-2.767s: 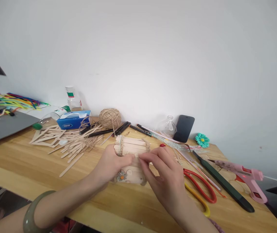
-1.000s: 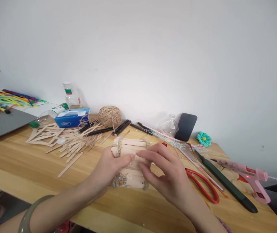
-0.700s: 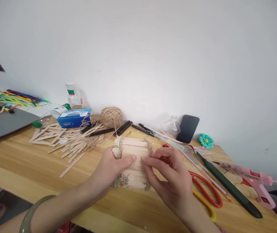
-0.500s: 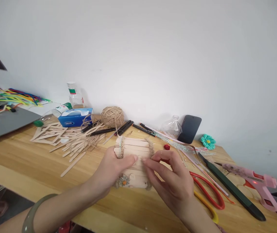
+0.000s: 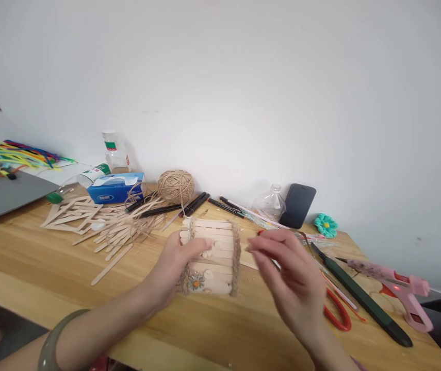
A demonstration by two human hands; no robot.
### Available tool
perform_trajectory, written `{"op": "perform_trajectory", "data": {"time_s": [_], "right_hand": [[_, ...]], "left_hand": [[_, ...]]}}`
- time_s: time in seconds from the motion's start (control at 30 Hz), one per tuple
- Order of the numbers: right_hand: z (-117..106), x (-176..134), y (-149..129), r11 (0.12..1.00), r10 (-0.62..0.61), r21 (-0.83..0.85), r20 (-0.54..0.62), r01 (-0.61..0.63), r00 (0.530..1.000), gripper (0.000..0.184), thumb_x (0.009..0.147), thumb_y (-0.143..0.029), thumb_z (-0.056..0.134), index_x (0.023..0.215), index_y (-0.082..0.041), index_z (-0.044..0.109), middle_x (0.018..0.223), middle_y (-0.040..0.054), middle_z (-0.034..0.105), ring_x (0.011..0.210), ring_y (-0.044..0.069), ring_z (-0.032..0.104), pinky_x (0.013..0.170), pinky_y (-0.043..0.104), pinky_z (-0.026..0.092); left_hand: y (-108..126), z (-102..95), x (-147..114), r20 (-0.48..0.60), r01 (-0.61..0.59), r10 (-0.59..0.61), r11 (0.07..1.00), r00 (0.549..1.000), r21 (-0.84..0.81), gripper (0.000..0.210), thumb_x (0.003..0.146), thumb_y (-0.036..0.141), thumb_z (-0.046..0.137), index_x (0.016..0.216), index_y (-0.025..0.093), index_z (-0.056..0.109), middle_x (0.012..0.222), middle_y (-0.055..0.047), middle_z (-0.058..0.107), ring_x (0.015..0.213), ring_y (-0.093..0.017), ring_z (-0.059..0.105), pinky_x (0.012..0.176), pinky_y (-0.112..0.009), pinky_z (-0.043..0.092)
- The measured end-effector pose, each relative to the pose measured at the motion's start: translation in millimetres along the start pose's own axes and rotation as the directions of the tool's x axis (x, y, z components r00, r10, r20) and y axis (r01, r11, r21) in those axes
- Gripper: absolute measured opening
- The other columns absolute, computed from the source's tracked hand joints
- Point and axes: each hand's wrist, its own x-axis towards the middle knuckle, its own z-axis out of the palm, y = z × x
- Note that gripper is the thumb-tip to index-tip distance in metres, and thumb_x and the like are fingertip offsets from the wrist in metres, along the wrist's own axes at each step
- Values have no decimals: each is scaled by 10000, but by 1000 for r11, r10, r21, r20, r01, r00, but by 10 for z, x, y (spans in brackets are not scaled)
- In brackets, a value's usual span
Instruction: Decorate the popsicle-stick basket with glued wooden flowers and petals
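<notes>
A panel of pale craft sticks laid side by side is gripped at its left edge by my left hand, thumb over the front. Braided twine runs down its right side, and more twine lines the left. A grey flower with an orange centre sits on its lower left, near small pale pieces. Just right of the panel and apart from it, my right hand is closed in a pinch; anything between its fingertips is too small to make out. Part of a red item is hidden behind that hand.
Loose craft sticks, a twine ball, a blue tissue box and black pens lie behind on the left. To the right are red-handled scissors, a dark green tool, a pink glue gun and a phone.
My right hand has moved off the panel to the right, its fingertips still together. The left hand keeps its hold on the panel. The view has shifted slightly.
</notes>
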Motion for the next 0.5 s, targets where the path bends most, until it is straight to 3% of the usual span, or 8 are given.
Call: {"op": "perform_trajectory", "data": {"time_s": [0.07, 0.17, 0.23, 0.33, 0.43, 0.5], "right_hand": [[-158, -30, 26, 989, 148, 30, -126, -146, 981, 121, 870, -174, 524, 921, -232, 618, 878, 30, 563, 846, 161, 545, 705, 280, 475], [-496, -187, 120, 950, 310, 78, -332, -302, 891, 37, 818, -261, 598, 822, -227, 585, 835, 11, 545, 807, 157, 545, 701, 272, 484], [-798, -357, 192, 933, 332, 49, -505, -357, 797, 162, 718, -293, 702, 724, -221, 558, 771, -10, 540, 759, 157, 556, 719, 286, 486], [-1348, -666, 282, 827, 348, -91, -693, -555, 632, 228, 682, -399, 714, 715, -212, 587, 728, -12, 567, 694, 161, 567, 747, 333, 483], [-1908, -980, 385, 706, 299, -200, -785, -679, 542, 251, 772, -450, 593, 866, -218, 612, 751, -4, 585, 680, 163, 578, 783, 370, 478], [-2204, -1165, 499, 617, 344, -226, -784, -754, 517, 279, 782, -437, 542, 934, -211, 600, 795, 19, 608, 700, 188, 612, 767, 399, 489]], "left_hand": [[19, 4, 8, -25, 23, -23, 1000, 999, -19, 199, 601, 259, 716, 751, 132, 683, 587, -14, 697, 537, -173, 642, 493, -245, 526], [17, -9, 36, -7, -15, 15, 999, 1000, 29, 248, 565, 236, 752, 773, 115, 693, 620, -33, 717, 600, -191, 672, 541, -237, 537], [-7, -27, 60, -5, -42, 42, 996, 999, 83, 283, 551, 216, 768, 804, 115, 693, 665, -43, 732, 651, -204, 688, 581, -241, 546], [-49, -39, 96, -80, -58, 72, 985, 994, 161, 336, 560, 185, 766, 881, 145, 676, 764, -45, 749, 714, -223, 700, 602, -262, 564], [-56, 8, 119, -113, -24, 48, 978, 992, 209, 340, 596, 149, 740, 925, 164, 654, 787, -47, 750, 720, -231, 705, 578, -269, 574], [-39, 76, 110, -119, 12, 16, 974, 993, 228, 309, 636, 122, 706, 936, 167, 646, 767, -48, 747, 691, -226, 706, 559, -272, 576]]}}
